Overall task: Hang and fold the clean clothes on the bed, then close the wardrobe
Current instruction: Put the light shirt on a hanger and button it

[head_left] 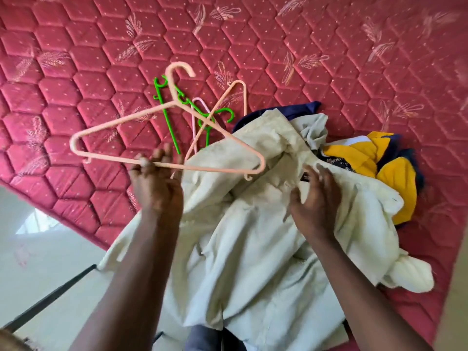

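A cream garment (253,236) lies crumpled at the near edge of the red quilted bed (329,59), the right hand (314,198) over it with fingers spread wide, while the left hand (157,183) pinches the bottom bar of a peach hanger (121,121).

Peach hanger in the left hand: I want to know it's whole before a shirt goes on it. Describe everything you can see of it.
The peach hanger looks like smooth plastic: a triangular frame, a curved hook on top, a small hook under each end of the bottom bar. No break shows. The left hand pinches the bottom bar, holding it above the mattress, hook pointing away, right corner over the cream garment.
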Action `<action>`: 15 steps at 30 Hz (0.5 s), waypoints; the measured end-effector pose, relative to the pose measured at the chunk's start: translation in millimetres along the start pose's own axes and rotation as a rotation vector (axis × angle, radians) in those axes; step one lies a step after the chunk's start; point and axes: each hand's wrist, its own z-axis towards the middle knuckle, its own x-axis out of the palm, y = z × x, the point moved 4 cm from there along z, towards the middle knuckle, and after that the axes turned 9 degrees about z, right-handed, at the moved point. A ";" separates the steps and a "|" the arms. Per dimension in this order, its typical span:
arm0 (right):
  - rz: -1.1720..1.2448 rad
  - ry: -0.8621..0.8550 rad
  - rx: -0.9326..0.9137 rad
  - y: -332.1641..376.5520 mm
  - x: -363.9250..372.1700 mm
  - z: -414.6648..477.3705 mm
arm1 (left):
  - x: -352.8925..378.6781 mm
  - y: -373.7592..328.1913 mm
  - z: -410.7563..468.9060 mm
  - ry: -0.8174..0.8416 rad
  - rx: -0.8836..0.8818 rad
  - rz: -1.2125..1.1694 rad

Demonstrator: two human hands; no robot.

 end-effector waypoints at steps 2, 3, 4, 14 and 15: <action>-0.020 -0.228 0.150 -9.9 -35.5 -10.7 | 18.8 6.3 -35.6 0.061 -0.038 -0.025; -0.019 -0.302 0.269 -23.4 -51.8 -14.4 | 28.4 15.4 -55.5 0.104 -0.094 0.014; 0.000 -0.337 0.410 -42.0 -63.2 -16.6 | 37.4 27.0 -77.6 0.128 -0.124 0.045; 0.739 -0.177 0.909 -127.1 -116.4 -34.2 | 73.1 109.7 -148.5 0.223 -0.290 0.206; 0.742 -0.187 0.863 -126.0 -124.7 -35.2 | 75.8 113.9 -147.9 0.211 -0.279 0.208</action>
